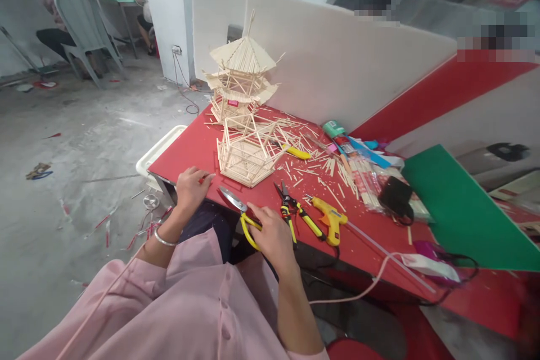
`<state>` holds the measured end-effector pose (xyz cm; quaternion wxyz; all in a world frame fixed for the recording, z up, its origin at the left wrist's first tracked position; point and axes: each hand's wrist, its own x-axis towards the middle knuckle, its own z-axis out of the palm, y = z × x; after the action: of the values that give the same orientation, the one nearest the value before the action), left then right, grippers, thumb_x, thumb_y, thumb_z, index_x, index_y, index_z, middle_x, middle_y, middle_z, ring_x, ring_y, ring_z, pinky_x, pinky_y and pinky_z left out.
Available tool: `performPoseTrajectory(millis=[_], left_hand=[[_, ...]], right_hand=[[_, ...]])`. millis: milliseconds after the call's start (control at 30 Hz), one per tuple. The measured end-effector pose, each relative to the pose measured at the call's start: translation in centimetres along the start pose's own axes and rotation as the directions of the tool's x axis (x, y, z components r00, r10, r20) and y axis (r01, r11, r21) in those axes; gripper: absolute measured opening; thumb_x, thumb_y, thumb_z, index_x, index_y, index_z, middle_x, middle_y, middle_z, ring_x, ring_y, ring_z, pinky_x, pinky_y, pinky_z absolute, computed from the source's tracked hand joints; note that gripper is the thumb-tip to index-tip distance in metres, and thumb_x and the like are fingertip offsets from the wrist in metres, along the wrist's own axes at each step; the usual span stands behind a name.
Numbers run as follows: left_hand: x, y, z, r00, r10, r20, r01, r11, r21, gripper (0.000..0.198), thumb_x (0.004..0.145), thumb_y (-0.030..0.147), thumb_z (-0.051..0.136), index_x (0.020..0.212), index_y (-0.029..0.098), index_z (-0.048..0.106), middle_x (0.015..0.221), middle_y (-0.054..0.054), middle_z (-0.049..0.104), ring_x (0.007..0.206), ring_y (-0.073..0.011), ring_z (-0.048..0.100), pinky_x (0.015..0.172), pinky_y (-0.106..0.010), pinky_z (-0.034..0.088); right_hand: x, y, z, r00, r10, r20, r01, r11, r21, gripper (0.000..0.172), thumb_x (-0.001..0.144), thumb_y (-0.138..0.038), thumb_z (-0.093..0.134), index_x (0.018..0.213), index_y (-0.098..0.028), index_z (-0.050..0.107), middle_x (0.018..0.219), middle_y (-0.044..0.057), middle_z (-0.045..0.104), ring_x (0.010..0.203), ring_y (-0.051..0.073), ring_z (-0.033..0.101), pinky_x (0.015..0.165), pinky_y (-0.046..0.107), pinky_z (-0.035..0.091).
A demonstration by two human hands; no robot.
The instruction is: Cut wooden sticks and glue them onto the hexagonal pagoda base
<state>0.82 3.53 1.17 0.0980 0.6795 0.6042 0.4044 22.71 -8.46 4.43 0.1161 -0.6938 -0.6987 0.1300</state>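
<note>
My right hand (272, 233) holds a pair of scissors (233, 200) by its yellow handles, with the silver blades pointing toward the table edge. Close to the blade tips, my left hand (192, 190) has its fingertips pinched together; a small pale bit may be between them, too small to name. Just beyond both hands sits a six-sided frame of wooden sticks (246, 164) with a slatted floor. Behind it rises a taller stick-built pagoda model (243, 56) with a tiered roof.
Yellow-black pliers (287, 211), black-jawed cutters (310, 222) and a yellow glue gun (331, 219) lie right of the scissors on the red table (181, 152). Loose sticks (295, 135), packaged sticks (367, 183) and a green board (468, 208) are further right. A white partition (320, 67) stands behind.
</note>
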Motion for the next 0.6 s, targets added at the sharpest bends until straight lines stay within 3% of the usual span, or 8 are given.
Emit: performPoseTrajectory(millis=[133,267,333,433,533,600], left_hand=[[0.7,0.8,0.3,0.998,-0.06,0.001,0.058,0.969,-0.239,0.016,0.082,0.022,0.061,0.077,0.021,0.076,0.083,-0.005,0.073,0.076,-0.019,0.065,0.074,-0.031,0.05],[0.8,1.7,-1.1,0.966,-0.205,0.16,0.259,0.791,-0.554,0.011,0.078,0.027,0.069,0.076,0.019,0.075,0.072,-0.002,0.071,0.065,-0.0158,0.063,0.064,-0.028,0.051],[0.7,2.0,-2.1,0.95,-0.223,0.219,0.312,0.717,-0.624,0.016,0.079,0.033,0.072,0.075,0.018,0.074,0.061,0.001,0.063,0.056,-0.0126,0.056,0.056,-0.024,0.046],[0.3,2.8,-3.3,0.944,-0.264,0.199,0.327,0.659,-0.677,0.029,0.081,0.04,0.074,0.065,0.016,0.068,0.047,0.006,0.043,0.044,-0.0074,0.038,0.043,-0.021,0.031],[-0.5,4.2,-3.7,0.938,-0.243,0.249,0.342,0.515,-0.786,0.038,0.079,0.046,0.076,0.061,0.015,0.064,0.045,0.007,0.035,0.042,-0.0047,0.028,0.041,-0.02,0.022],[-1.3,5.6,-3.8,0.924,-0.184,0.335,0.38,0.356,-0.854,0.046,0.078,0.052,0.076,0.056,0.016,0.058,0.042,0.008,0.033,0.039,-0.0038,0.023,0.039,-0.02,0.017]], right_hand=[[1.5,0.3,0.2,0.996,-0.089,-0.022,0.089,0.996,-0.004,0.052,0.087,-0.019,0.068,0.138,-0.026,0.061,0.112,0.007,0.069,0.108,0.026,0.063,0.092,0.035,0.048],[2.9,0.9,0.4,0.987,-0.147,-0.062,0.148,0.989,0.005,0.051,0.085,-0.015,0.068,0.135,-0.022,0.062,0.112,0.009,0.068,0.107,0.027,0.061,0.096,0.039,0.048],[3.0,1.2,0.3,0.982,-0.175,-0.076,0.177,0.984,0.024,0.045,0.086,-0.015,0.066,0.13,-0.022,0.065,0.113,0.01,0.067,0.106,0.027,0.062,0.096,0.039,0.049],[2.4,0.5,0.2,0.973,-0.18,-0.147,0.192,0.979,0.072,0.034,0.091,-0.018,0.059,0.123,-0.023,0.069,0.112,0.011,0.068,0.106,0.027,0.062,0.097,0.042,0.048],[1.5,-2.4,0.5,0.953,-0.08,-0.291,0.176,0.93,0.323,0.039,0.095,-0.026,0.054,0.134,-0.023,0.061,0.126,0.013,0.064,0.107,0.026,0.062,0.098,0.043,0.049],[1.4,-5.0,1.2,0.979,-0.065,-0.194,0.173,0.769,0.616,0.057,0.09,-0.032,0.063,0.145,-0.025,0.048,0.13,0.012,0.062,0.09,0.02,0.066,0.083,0.035,0.055]])
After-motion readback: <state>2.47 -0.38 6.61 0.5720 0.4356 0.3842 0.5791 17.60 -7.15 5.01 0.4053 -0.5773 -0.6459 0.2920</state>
